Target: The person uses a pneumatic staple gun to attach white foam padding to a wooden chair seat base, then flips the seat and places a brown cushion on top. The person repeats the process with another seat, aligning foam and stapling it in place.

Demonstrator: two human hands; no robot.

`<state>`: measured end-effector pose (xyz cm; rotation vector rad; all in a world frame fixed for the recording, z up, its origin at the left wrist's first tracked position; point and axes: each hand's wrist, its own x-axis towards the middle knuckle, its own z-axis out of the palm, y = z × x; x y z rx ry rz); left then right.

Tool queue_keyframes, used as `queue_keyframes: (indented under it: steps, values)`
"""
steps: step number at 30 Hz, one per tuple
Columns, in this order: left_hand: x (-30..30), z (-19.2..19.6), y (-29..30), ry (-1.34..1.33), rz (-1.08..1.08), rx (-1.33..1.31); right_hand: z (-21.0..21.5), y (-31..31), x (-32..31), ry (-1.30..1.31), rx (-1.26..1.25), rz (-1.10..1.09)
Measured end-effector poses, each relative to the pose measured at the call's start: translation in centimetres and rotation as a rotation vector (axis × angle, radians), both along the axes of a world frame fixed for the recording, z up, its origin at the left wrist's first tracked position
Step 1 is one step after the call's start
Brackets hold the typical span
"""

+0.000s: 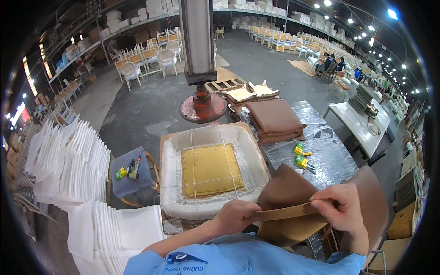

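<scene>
Close to my body I hold up a brown leather-like cover [286, 185] with a tan underside. A narrow tan edge strip [284, 213] of it is stretched between my two hands. My left hand [236, 215] is closed on the strip's left end, and my right hand [339, 206] pinches its right end. The rest of the cover hangs down and spreads to the right. Just ahead of my left hand lies a square frame wrapped in white padding [178, 201], with a yellow cushion [211, 169] in its middle and thin strings crossing over it.
A plastic-wrapped table [327, 146] on the right carries folded brown covers [275, 119] and small green-yellow boxes [302, 161]. A stool [128, 183] with tools stands left, beside stacked white sheets [68, 165]. Ahead rises a metal column [198, 41] on a red base. Several people sit far right.
</scene>
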<state>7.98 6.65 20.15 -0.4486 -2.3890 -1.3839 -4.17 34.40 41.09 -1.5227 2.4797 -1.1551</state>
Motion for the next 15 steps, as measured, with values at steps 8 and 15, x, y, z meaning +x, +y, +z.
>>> queue_keyframes:
  steps: [8, 15]
  values:
    - [6.6, 3.3, -7.6, -0.13, 0.165, 0.15, 7.3, 2.0, 2.5, 0.352, -0.101, -0.075]
    - [20.6, 19.6, -15.3, 0.52, 0.391, 0.192, 3.5, 5.9, -3.9, 0.187, 0.185, 0.016]
